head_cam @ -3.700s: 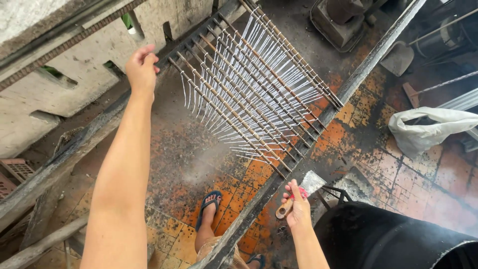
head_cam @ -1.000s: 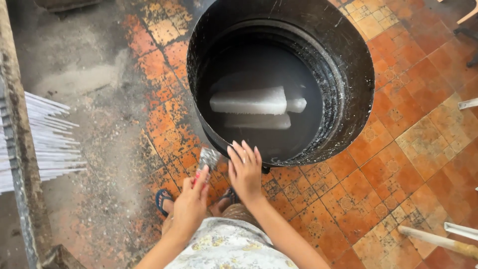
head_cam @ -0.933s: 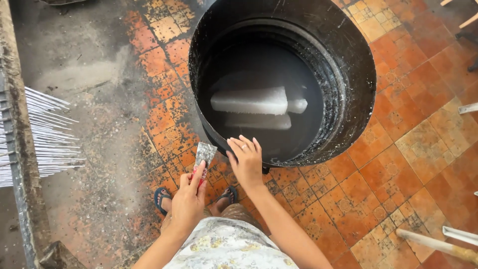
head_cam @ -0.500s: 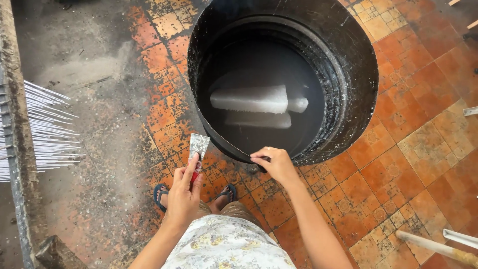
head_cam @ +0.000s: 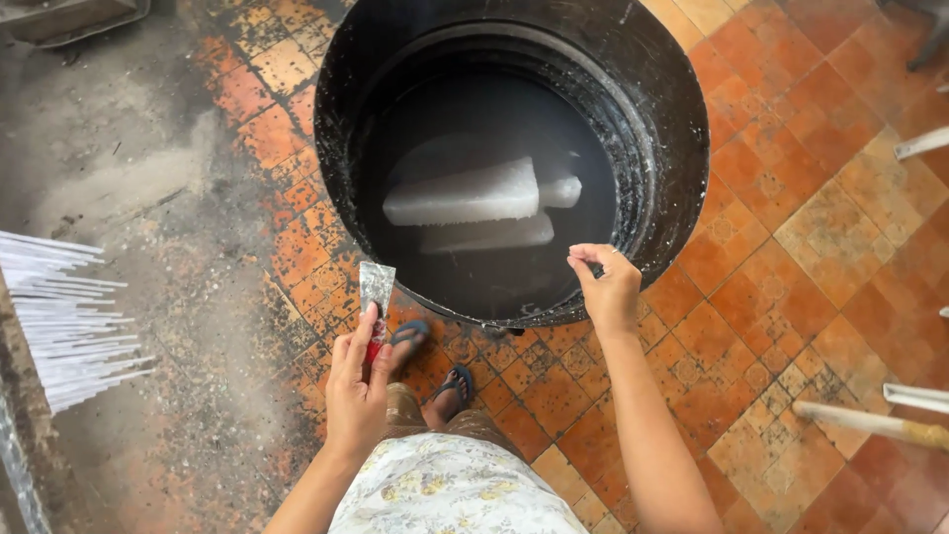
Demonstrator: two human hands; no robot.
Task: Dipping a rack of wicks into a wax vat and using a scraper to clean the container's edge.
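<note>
Standing at the wax drum, scraper in hand.
Left hand point(head_cam: 358, 388) grips a scraper point(head_cam: 376, 297) blade-up, away from the body; right hand point(head_cam: 607, 289), fingers pinched, seemingly empty, steadies the drum point(head_cam: 682, 148) rim above floating white blocks point(head_cam: 463, 194).

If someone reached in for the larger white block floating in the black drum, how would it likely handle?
The white block sits partly above the liquid in the drum, so it is probably light for its size. Its wet surface likely makes it slippery. The thick slab shape suggests stiff, not floppy.

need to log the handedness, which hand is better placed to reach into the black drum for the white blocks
Right, probably. The right hand is already at the black drum rim, just above the white blocks. The left hand is outside the drum and occupied, holding a scraper.
</note>
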